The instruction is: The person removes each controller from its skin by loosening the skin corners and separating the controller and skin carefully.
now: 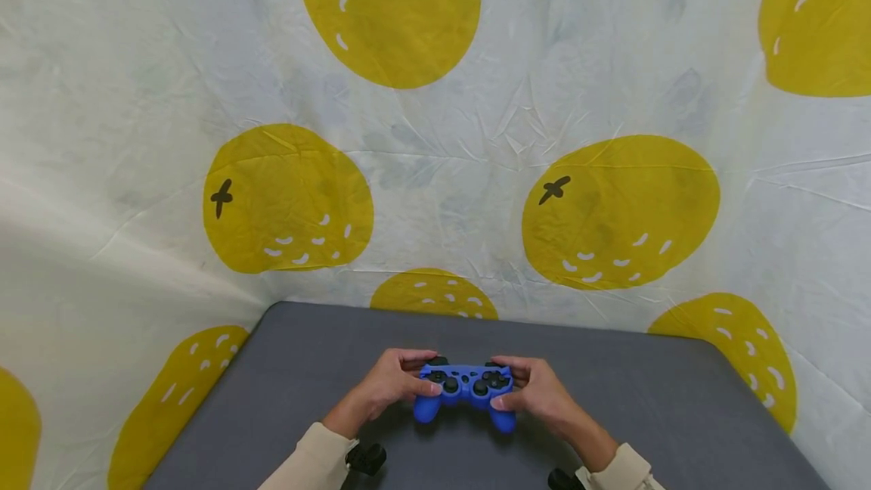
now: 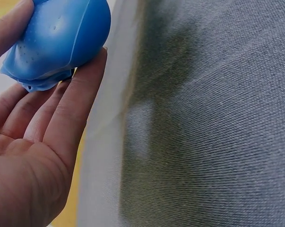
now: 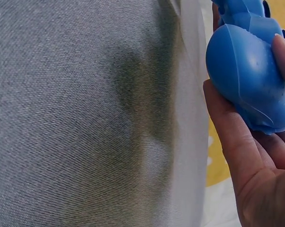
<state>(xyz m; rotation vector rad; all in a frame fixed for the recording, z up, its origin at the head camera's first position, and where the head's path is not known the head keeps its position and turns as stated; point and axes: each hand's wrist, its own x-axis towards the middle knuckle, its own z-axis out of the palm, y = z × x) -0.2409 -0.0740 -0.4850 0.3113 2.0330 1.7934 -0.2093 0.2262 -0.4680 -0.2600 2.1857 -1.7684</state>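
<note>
Blue rubbery gamepad [image 1: 466,391]: already up off the grey cloth-topped desk [image 1: 327,331], short of its far edge
Left hand [image 1: 389,384], right hand [image 1: 539,392]: curled, gripping an end each
What's left: can't tell

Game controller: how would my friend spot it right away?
Find the gray table in front of the yellow-patterned cloth. Over it, the left hand and right hand hold the game controller between them. It's the only blue thing there, with black thumbsticks.

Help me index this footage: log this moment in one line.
blue dual-stick game controller: held above grey tabletop | left hand: grips its left end | right hand: grips its right end
</note>
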